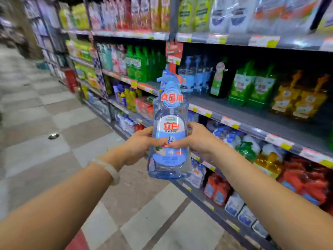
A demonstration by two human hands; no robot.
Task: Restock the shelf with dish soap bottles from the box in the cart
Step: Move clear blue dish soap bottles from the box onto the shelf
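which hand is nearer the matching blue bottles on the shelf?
Right. The right hand grips the held bottle on its shelf side, below the blue bottles; the left hand grips its aisle side.

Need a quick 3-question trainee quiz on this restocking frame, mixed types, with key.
1. True or false: only the right hand holds the blue dish soap bottle.
2. Multiple choice: the held bottle is a) lying flat on the shelf b) roughly upright in the air in front of the shelves c) standing on the floor.
3. Fill in: on the shelf, matching blue bottles stand left of the ____ refill pouches.

Key: 1. False, the left hand grips it too. 2. b. 3. green.
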